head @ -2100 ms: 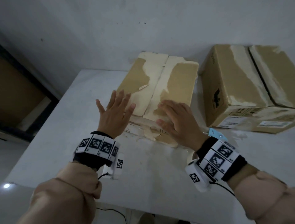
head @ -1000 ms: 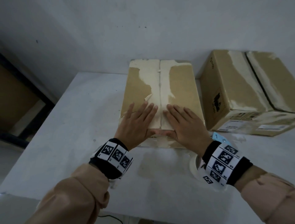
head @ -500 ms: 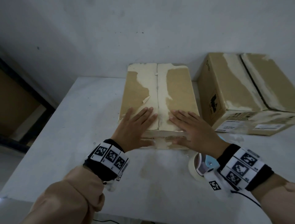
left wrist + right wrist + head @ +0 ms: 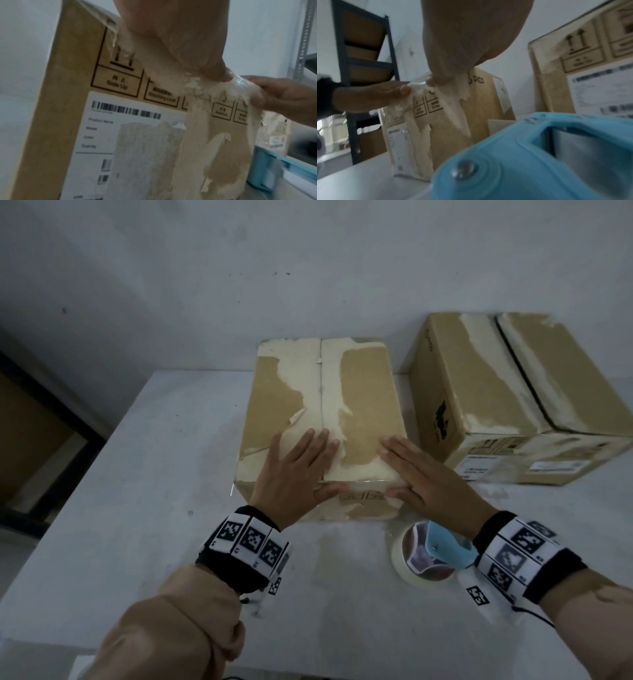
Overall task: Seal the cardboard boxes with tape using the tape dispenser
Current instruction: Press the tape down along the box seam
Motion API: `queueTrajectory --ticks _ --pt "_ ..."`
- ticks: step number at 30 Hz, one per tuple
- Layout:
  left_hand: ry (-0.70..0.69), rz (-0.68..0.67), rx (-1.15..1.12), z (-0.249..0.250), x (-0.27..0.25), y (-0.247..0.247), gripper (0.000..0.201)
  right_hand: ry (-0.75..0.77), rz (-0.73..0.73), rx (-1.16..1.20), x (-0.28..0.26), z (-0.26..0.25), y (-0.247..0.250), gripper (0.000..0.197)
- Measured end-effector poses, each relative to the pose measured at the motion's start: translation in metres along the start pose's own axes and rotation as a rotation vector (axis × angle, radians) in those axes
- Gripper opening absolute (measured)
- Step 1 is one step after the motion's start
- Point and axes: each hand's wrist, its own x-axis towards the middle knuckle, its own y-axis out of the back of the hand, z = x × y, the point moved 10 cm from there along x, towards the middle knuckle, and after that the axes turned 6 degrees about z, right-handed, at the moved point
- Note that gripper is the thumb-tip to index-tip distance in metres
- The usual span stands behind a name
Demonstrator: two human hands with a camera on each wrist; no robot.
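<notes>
A worn cardboard box (image 4: 363,405) with closed top flaps stands in the middle of the white table (image 4: 147,508). My left hand (image 4: 294,474) lies flat on the near end of its top, across the centre seam. Flat on the near right corner rests my right hand (image 4: 424,477). Both thumbs press on the front face, where a bit of clear tape (image 4: 240,82) sits at the top edge. The left thumb (image 4: 385,93) nearly meets the right thumb. A blue tape dispenser (image 4: 442,549) with its roll lies on the table under my right wrist, held by nobody.
A second, larger cardboard box (image 4: 479,392) stands to the right, close beside the first, against the grey wall. A dark metal shelf (image 4: 346,70) rises beyond the table's left side. The table's near edge runs just below my forearms.
The box has been turned square to me. My hands have slid back to its near edge and spread apart, the right one out to the corner; both thumbs have come down onto the front face.
</notes>
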Motion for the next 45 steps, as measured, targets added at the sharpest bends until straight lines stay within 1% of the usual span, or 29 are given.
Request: queueTrajectory --ticks 2,3,5,6,7,8,10,11,13,16,18,20,22,24,26,28,31,34,36,37,40,41,45 --pt "0.012 0.017 -0.015 0.001 0.000 0.006 0.083 -0.031 0.040 0.062 -0.009 0.006 0.004 0.069" --pt "0.009 -0.006 -0.037 0.005 -0.001 0.007 0.092 -0.040 0.036 0.089 -0.011 0.006 0.007 0.072" --pt "0.080 -0.041 -0.067 0.009 0.001 0.012 0.107 -0.077 -0.006 0.161 -0.013 0.007 0.012 0.077" --pt "0.123 -0.037 -0.095 0.013 0.004 0.015 0.110 -0.095 -0.001 0.185 -0.012 0.007 0.016 0.076" --pt "0.151 -0.014 -0.125 0.018 0.007 0.019 0.108 -0.100 0.026 0.183 -0.012 0.008 0.021 0.073" --pt "0.157 0.010 -0.137 0.024 0.010 0.024 0.102 -0.095 0.056 0.164 -0.012 0.010 0.023 0.069" --pt "0.146 0.029 -0.126 0.029 0.014 0.022 0.089 -0.067 0.091 0.088 -0.014 0.015 0.021 0.066" --pt "0.118 0.031 -0.118 0.031 0.015 0.017 0.085 -0.040 0.101 0.044 -0.015 0.016 0.019 0.065" --pt "0.061 0.031 -0.111 0.033 0.016 0.012 0.078 0.022 0.114 -0.015 -0.016 0.018 0.016 0.060" --pt "-0.021 0.105 -0.063 0.037 0.016 0.016 0.068 0.160 0.139 -0.053 -0.015 0.015 0.017 0.052" --pt "-0.046 0.118 -0.004 0.038 0.016 0.012 0.064 0.251 0.163 -0.077 -0.014 0.014 0.019 0.047" --pt "-0.082 0.140 0.026 0.040 0.015 0.010 0.063 0.313 0.158 -0.061 -0.011 0.016 0.021 0.044" --pt "-0.101 0.137 0.029 0.040 0.015 0.009 0.063 0.339 0.113 -0.005 -0.008 0.017 0.022 0.044" --pt "-0.108 0.143 0.038 0.041 0.015 0.008 0.063 0.346 0.055 0.061 -0.004 0.019 0.023 0.043" --pt "-0.104 0.142 0.047 0.041 0.016 0.009 0.063 0.352 0.012 0.065 -0.002 0.020 0.023 0.042" --pt "-0.107 0.173 0.056 0.041 0.016 0.011 0.063 0.327 -0.018 0.054 0.003 0.021 0.024 0.036" --pt "-0.110 0.202 0.048 0.042 0.017 0.014 0.063 0.275 0.007 0.036 0.011 0.021 0.030 0.037" --pt "-0.112 0.211 0.046 0.043 0.017 0.016 0.064 0.302 0.021 -0.009 0.007 0.018 0.029 0.038" --pt "-0.109 0.203 0.042 0.043 0.016 0.015 0.068 0.329 -0.005 -0.018 0.005 0.018 0.030 0.041" --pt "-0.107 0.206 0.043 0.044 0.016 0.015 0.069 0.374 -0.023 -0.012 0.003 0.014 0.032 0.039" --pt "-0.116 0.231 0.056 0.045 0.016 0.016 0.065 0.605 -0.017 -0.069 -0.001 -0.006 0.040 0.025" --pt "-0.117 0.237 0.058 0.045 0.015 0.016 0.064 0.630 -0.011 -0.093 0.001 -0.008 0.040 0.023" --pt "-0.123 0.239 0.049 0.045 0.016 0.019 0.071 0.564 0.052 -0.078 0.014 -0.006 0.044 0.031"
